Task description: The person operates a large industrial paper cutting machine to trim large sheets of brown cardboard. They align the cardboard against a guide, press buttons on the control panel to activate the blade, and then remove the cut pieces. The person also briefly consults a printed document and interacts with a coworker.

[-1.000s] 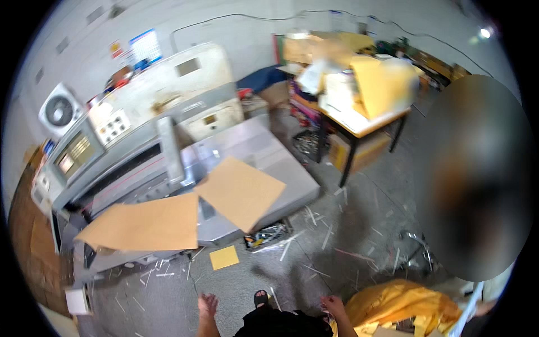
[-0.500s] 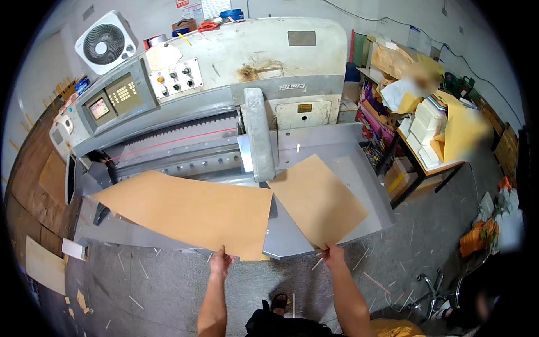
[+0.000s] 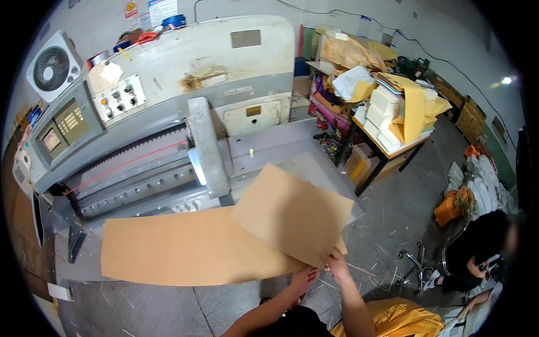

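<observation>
Both hands have closed in since half a second ago: then they sat apart, one at each sheet's near edge; now they meet at the near corner of the smaller sheet, and the view has swung right, bringing the cluttered side table into frame. Right hand (image 3: 337, 262) has its fingers pinched shut on the near corner of the small brown sheet (image 3: 292, 213), which lies tilted, overlapping the right end of the large brown sheet (image 3: 191, 247) and poking past the edge of the cutter's counter (image 3: 281, 149). Left hand (image 3: 305, 279) rests just beside it at the large sheet's near edge, fingers curled; whether it truly grips the paper or only touches it I cannot tell. Large sheet lies flat across the front of the paper cutting machine (image 3: 185, 95), its near edge hanging over the counter front. Blade clamp and grey upright post (image 3: 208, 146) stand behind both sheets, control panel (image 3: 62, 126) to the left, white fan (image 3: 50, 64) above it. Side table (image 3: 393, 151) carries stacked paper and yellow envelopes; another person (image 3: 477, 253) sits at lower right. Step in hand, as I judge it: picking up or squaring the small sheet against the large one. Next move likely calls for a firm pinch with both hands and keeping the thin sheet from buckling or sliding off the edge.
</observation>
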The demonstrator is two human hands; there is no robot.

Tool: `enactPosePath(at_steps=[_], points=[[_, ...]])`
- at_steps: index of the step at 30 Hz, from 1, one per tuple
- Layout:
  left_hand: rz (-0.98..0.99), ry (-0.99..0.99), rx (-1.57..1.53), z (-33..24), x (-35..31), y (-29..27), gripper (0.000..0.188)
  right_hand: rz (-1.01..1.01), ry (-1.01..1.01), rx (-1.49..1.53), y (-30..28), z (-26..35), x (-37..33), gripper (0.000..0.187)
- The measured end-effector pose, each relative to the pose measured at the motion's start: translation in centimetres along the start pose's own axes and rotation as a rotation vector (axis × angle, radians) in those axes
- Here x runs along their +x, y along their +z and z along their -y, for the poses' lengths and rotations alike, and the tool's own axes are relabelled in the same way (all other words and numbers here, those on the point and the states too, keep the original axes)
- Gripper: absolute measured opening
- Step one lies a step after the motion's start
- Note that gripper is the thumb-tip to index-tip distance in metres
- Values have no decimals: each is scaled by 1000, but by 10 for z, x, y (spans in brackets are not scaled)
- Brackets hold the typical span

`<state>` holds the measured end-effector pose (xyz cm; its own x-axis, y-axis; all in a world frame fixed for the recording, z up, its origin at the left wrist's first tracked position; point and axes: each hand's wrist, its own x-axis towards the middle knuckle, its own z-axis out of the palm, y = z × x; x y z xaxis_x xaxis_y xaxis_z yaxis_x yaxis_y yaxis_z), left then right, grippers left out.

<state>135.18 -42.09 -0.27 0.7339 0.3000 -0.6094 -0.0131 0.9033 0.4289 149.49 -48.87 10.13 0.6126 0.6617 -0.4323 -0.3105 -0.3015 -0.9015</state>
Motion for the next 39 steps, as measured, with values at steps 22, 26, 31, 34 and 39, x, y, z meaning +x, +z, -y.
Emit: enactPosePath(at_steps=[22,26,31,34,39], points=[[-1100,746,-624,-136,-287,-286,64,-569,-634,-671,-196,90,198,18],[-1145,850,-631,-151,-292,-304,56,-494,-649,-529,-196,84,239,16],[-1566,1403,987,-217,-271,-189,16,-520,-554,-527,-141,52,247,22],[-888,1333,1127,-215,-228,-51,35,-426,-502,-542,-78,47,235,28],[-222,1388,1840,-180,-116,25,24,-459,-427,-513,4,23,203,31]])
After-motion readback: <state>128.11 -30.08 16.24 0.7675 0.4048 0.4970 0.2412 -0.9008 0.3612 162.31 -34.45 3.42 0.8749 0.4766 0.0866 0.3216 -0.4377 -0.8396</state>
